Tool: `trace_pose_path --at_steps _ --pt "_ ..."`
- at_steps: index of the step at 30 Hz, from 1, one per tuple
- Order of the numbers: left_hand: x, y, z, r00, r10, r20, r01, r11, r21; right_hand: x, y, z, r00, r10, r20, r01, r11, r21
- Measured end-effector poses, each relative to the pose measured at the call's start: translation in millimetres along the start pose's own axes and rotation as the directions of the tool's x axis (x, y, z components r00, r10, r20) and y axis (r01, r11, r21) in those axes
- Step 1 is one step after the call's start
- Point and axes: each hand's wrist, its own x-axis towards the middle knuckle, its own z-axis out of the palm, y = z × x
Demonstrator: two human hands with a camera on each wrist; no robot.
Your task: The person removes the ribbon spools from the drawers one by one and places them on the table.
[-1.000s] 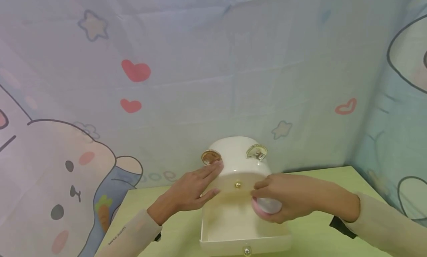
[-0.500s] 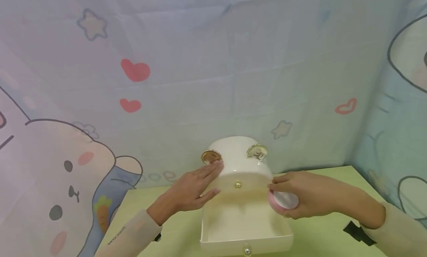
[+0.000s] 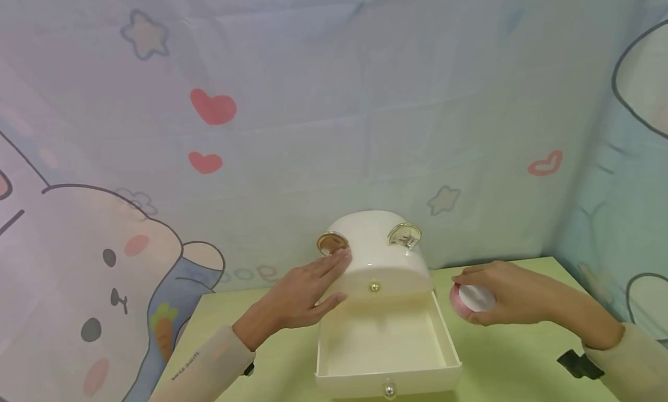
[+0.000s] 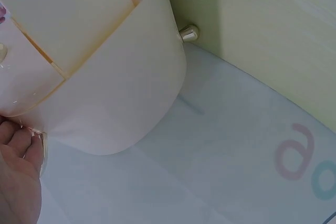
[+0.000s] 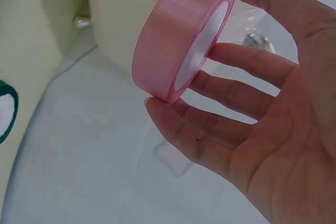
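Observation:
My right hand (image 3: 514, 292) holds a roll of pink ribbon (image 5: 167, 40) by its edges, thumb on one side and fingertips on the other. It is above the table, to the right of the pulled-out drawer (image 3: 417, 379). That drawer juts from a white rounded storage box (image 3: 370, 228), and its inside shows bare in the head view. Against the box's upper left, beside a gold-rimmed ear (image 3: 330, 241), rests my left hand (image 3: 300, 292) with fingers extended. The left wrist view shows those fingertips touching the box near the ear.
A second gold-rimmed ear (image 3: 404, 235) sits on the right of the box, and a gold knob (image 3: 374, 286) on its upper front. The green table (image 3: 511, 355) ends at a printed cloth backdrop (image 3: 292, 129). A green-edged roll (image 5: 7, 109) shows at the right wrist view's left edge.
My right hand has moved right with the pink ribbon roll, from over the drawer to beside it. The left hand has stayed on the box.

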Motion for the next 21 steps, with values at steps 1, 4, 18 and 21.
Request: trace_pose_path --at_steps 1,4,18,21 --pt "-0.2 0.1 0.2 1.000 0.001 -0.001 -0.001 1.000 0.002 -1.6 3.4 1.2 1.000 0.013 0.001 -0.013 1.000 -0.002" --pt "0.2 0.4 0.4 1.000 0.003 -0.003 -0.003 1.000 0.002 -7.4 14.4 6.2 0.999 0.050 -0.001 -0.050 0.999 -0.002" --pt "0.9 0.6 1.2 1.000 -0.002 0.004 0.002 1.000 -0.003 -52.8 65.3 36.2 0.949 0.309 0.064 -0.316 0.937 0.152" --pt "1.7 0.3 1.8 1.000 0.000 0.001 0.000 1.000 0.003 -61.5 75.7 42.8 0.929 0.361 0.086 -0.370 0.917 0.148"
